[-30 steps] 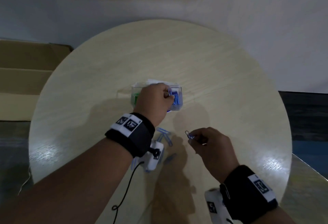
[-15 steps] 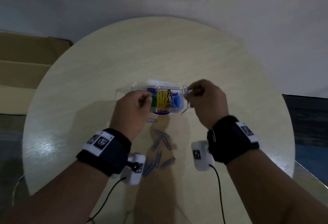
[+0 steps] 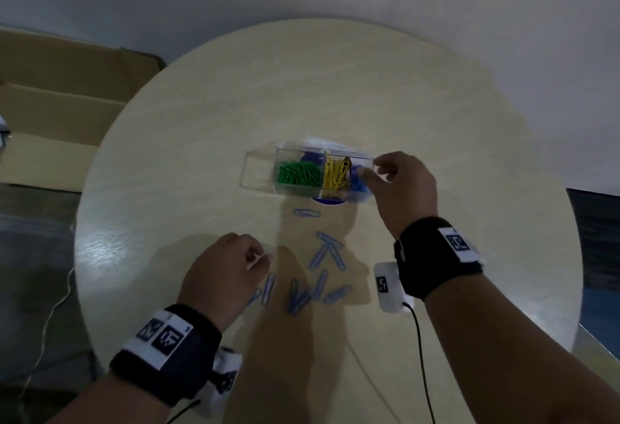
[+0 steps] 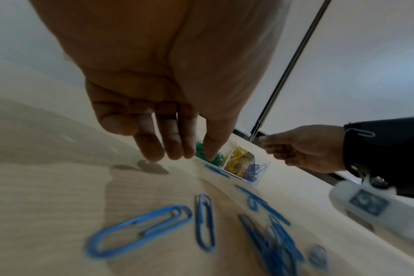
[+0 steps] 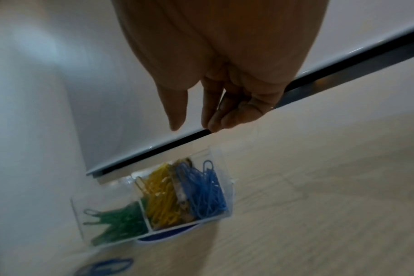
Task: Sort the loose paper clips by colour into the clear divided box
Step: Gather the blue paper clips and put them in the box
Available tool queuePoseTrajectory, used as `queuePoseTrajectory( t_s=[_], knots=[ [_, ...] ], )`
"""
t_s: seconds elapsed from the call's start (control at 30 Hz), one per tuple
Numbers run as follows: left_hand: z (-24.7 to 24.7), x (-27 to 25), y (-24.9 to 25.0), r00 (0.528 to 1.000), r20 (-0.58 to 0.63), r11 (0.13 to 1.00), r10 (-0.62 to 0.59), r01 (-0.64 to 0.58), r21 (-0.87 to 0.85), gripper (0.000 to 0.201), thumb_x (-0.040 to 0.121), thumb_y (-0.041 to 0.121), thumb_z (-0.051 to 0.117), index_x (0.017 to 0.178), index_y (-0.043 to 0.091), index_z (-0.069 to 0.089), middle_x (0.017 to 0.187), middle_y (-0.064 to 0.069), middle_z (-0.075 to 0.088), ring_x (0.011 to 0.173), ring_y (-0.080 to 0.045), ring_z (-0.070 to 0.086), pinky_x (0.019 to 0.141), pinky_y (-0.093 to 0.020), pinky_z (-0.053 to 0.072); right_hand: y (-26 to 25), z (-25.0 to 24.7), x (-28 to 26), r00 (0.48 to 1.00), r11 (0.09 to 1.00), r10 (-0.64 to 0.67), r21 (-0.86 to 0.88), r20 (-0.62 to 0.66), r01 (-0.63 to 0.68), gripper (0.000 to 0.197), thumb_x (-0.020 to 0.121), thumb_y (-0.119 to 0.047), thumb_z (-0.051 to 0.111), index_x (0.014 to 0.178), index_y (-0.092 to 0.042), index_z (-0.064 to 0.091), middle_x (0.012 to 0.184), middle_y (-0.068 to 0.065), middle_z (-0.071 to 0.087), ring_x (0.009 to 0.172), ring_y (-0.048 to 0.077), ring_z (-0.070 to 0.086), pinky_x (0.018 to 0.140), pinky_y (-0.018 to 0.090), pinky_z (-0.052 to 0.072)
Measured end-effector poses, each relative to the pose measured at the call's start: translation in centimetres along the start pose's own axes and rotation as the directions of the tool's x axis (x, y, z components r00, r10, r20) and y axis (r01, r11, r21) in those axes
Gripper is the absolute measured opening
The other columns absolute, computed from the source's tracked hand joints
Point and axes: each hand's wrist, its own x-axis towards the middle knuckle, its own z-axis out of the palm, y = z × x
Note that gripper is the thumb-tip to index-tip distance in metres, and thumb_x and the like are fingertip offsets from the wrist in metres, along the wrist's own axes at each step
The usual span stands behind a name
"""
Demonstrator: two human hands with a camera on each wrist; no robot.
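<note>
Now the right hand (image 3: 401, 188) hangs relaxed, empty, above the divided box (image 3: 322, 171); left hand (image 3: 228, 272) loose beside blue clips (image 3: 322, 269).

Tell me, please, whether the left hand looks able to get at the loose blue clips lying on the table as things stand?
Probably yes. The left hand hovers open just beside the loose blue clips, which lie spread flat on the table with nothing over them. The right hand is away at the clear divided box.
</note>
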Motion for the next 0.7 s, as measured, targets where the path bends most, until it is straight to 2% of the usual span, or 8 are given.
queuePoseTrajectory(
  t_s=[0.1, 0.17, 0.23, 0.3, 0.4, 0.5, 0.63, 0.7],
  knots=[
    [0.3, -2.4, -0.9, 0.997, 0.073, 0.991, 0.040, -0.049, 0.122, 0.027, 0.084, 0.047, 0.065, 0.102, 0.028, 0.060, 0.099, 0.008, 0.055, 0.092, -0.015, 0.058, 0.076, -0.030, 0.048, 0.7, -0.5, -3.2, 1.000, 1.000, 0.004, 0.019, -0.024, -0.003, 0.017, 0.079, -0.035, 0.071, 0.089, -0.023, 0.064, 0.083, 0.000, 0.063, 0.073, 0.015, 0.057, 0.066, 0.024, 0.041],
    [0.7, -4.0, -1.4, 0.992, 0.103, 0.984, 0.068, -0.084, 0.156, 0.029, 0.084, 0.048, 0.066, 0.104, 0.029, 0.061, 0.100, 0.008, 0.054, 0.093, -0.016, 0.057, 0.076, -0.030, 0.048, 1.5, 0.3, -6.2, 0.988, 0.998, -0.006, -0.062, 0.153, 0.016, 0.017, 0.076, -0.031, 0.074, 0.088, -0.022, 0.066, 0.082, 0.000, 0.062, 0.072, 0.017, 0.058, 0.068, 0.027, 0.045],
    [1.2, -4.9, -1.8, 0.989, 0.108, 0.979, 0.101, -0.118, 0.164, 0.017, 0.086, 0.036, 0.066, 0.100, 0.028, 0.061, 0.095, 0.006, 0.052, 0.088, -0.019, 0.057, 0.073, -0.031, 0.048, 2.0, 1.7, -8.6, 0.947, 0.990, -0.014, -0.132, 0.321, 0.059, 0.028, 0.073, -0.028, 0.075, 0.098, -0.018, 0.068, 0.091, 0.005, 0.061, 0.080, 0.023, 0.060, 0.075, 0.031, 0.049],
    [1.5, -5.1, -2.1, 0.990, 0.093, 0.981, 0.110, -0.123, 0.152, 0.010, 0.086, 0.022, 0.065, 0.095, 0.025, 0.061, 0.091, 0.004, 0.051, 0.083, -0.021, 0.056, 0.070, -0.033, 0.046, 2.0, 3.0, -9.5, 0.914, 0.975, -0.040, -0.185, 0.404, 0.124, 0.037, 0.072, -0.026, 0.074, 0.108, -0.018, 0.067, 0.098, 0.009, 0.058, 0.088, 0.032, 0.059, 0.081, 0.035, 0.048],
    [1.8, -4.8, -3.0, 0.996, 0.067, 0.993, 0.064, -0.070, 0.098, 0.009, 0.087, 0.016, 0.065, 0.088, 0.023, 0.061, 0.087, 0.005, 0.049, 0.080, -0.019, 0.054, 0.071, -0.030, 0.043, 1.3, 4.0, -8.6, 0.901, 0.963, -0.035, -0.227, 0.433, 0.146, 0.021, 0.075, -0.022, 0.071, 0.096, -0.020, 0.070, 0.094, 0.010, 0.058, 0.086, 0.035, 0.058, 0.080, 0.036, 0.047],
    [1.8, -4.6, -3.0, 0.998, 0.061, 0.997, 0.029, -0.033, 0.073, 0.010, 0.092, 0.020, 0.059, 0.086, 0.027, 0.056, 0.086, 0.007, 0.051, 0.082, -0.016, 0.053, 0.071, -0.028, 0.041, 0.7, 4.1, -7.7, 0.883, 0.963, 0.062, -0.259, 0.465, 0.069, 0.007, 0.077, -0.020, 0.065, 0.082, -0.017, 0.068, 0.092, 0.011, 0.059, 0.086, 0.034, 0.058, 0.079, 0.034, 0.047],
    [1.8, -4.0, -1.7, 0.998, 0.019, 0.996, 0.065, -0.066, 0.054, 0.005, 0.091, 0.021, 0.058, 0.089, 0.025, 0.055, 0.084, 0.002, 0.060, 0.080, -0.021, 0.057, 0.068, -0.033, 0.044, 1.0, 2.6, -8.0, 0.877, 0.936, 0.088, -0.340, 0.472, 0.089, 0.010, 0.082, -0.017, 0.055, 0.091, -0.015, 0.060, 0.094, 0.013, 0.065, 0.089, 0.034, 0.060, 0.071, 0.033, 0.044],
    [2.1, -3.6, -1.2, 0.996, 0.003, 0.993, 0.091, -0.091, 0.074, 0.005, 0.088, 0.020, 0.060, 0.092, 0.023, 0.059, 0.085, -0.001, 0.062, 0.081, -0.025, 0.059, 0.070, -0.035, 0.047, 1.3, 1.6, -9.0, 0.872, 0.915, 0.023, -0.361, 0.488, 0.178, 0.018, 0.082, -0.013, 0.055, 0.099, -0.015, 0.061, 0.094, 0.013, 0.065, 0.088, 0.035, 0.061, 0.072, 0.036, 0.045]
  ],
)
